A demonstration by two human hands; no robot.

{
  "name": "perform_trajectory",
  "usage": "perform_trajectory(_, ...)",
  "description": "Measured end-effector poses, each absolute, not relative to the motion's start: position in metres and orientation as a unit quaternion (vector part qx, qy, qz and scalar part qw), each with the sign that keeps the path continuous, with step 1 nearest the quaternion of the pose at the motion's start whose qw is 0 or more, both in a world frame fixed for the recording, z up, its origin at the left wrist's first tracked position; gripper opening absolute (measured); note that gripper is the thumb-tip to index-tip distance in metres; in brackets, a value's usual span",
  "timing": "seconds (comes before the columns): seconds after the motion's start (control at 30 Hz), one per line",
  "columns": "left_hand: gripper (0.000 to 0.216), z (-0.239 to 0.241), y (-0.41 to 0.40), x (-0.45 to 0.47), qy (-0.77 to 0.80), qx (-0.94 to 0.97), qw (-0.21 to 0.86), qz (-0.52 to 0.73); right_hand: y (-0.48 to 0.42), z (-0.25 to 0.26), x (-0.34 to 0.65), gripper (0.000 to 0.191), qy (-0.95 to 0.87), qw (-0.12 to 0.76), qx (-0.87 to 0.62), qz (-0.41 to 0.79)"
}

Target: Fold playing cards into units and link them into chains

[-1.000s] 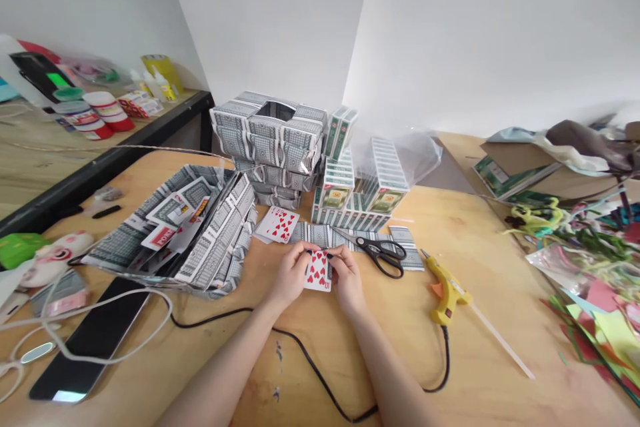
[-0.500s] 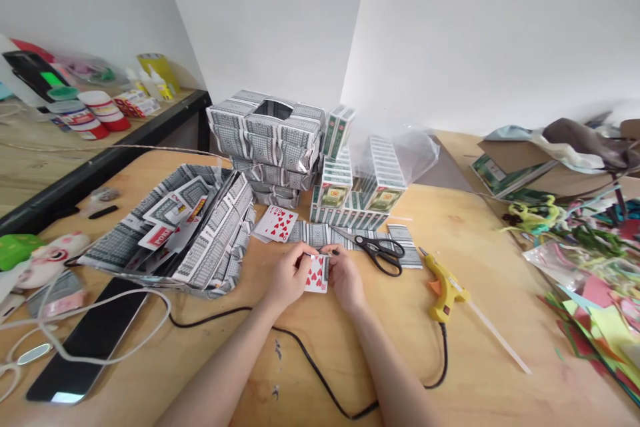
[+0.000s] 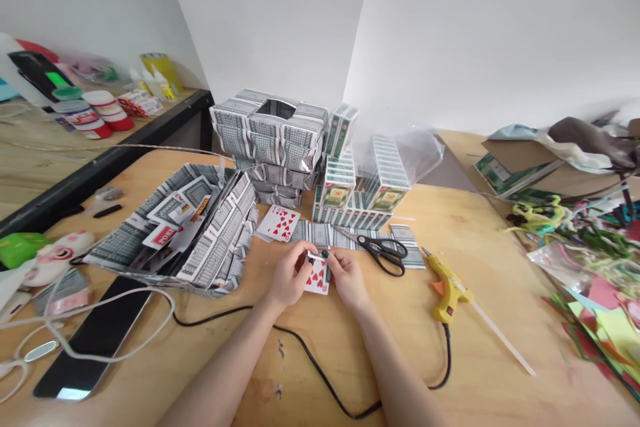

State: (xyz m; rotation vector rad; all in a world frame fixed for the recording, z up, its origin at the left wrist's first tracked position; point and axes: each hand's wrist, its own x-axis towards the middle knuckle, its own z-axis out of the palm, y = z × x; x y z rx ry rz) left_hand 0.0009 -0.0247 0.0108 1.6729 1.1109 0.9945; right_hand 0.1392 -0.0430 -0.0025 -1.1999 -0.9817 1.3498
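Between my two hands is a ten of hearts playing card (image 3: pixel 317 276), face up, its far edge partly hidden by fingers. My left hand (image 3: pixel 294 272) pinches its left side and far edge. My right hand (image 3: pixel 347 276) grips the far right corner between thumb and fingers. Just beyond lies a row of patterned card backs (image 3: pixel 320 235), with black-handled scissors (image 3: pixel 383 250) resting across it. A few loose cards (image 3: pixel 279 222), the top one showing hearts, sit to the left of that row.
An open basket of folded cards (image 3: pixel 220 240) stands left; a card-covered box (image 3: pixel 270 140) and stacked card packs (image 3: pixel 350 207) stand behind. A yellow glue gun (image 3: pixel 449 290) lies right, its black cord (image 3: pixel 305 353) crossing in front. A phone (image 3: pixel 93 340) lies at left.
My right thumb and fingers have shifted along the card's far edge, and that edge now appears bent up. The view has moved slightly; the other things stay put.
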Motion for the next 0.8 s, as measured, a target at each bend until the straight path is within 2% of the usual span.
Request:
perform_trajectory(0.1, 0.014, 0.008, -0.022, 0.004, 0.476, 0.629, 0.458, 0.410, -0.043, -0.001, 0.138, 0.034, -0.425, 0.531, -0.514, 0.523)
perform_trajectory(0.3, 0.024, 0.008, -0.020, 0.012, 0.521, 0.631, 0.391, 0.422, -0.044, -0.001, 0.139, 0.027, -0.428, 0.547, -0.520, 0.497)
perform_trajectory(0.5, 0.020, 0.005, -0.024, 0.015, 0.516, 0.637, 0.376, 0.432, -0.042, 0.004, 0.144, 0.023, -0.434, 0.537, -0.496, 0.527)
perform_trajectory(0.8, 0.019, 0.001, -0.026, 0.015, 0.497, 0.718, 0.252, 0.416, -0.041, 0.008, 0.140, 0.020, -0.418, 0.530, -0.486, 0.555)
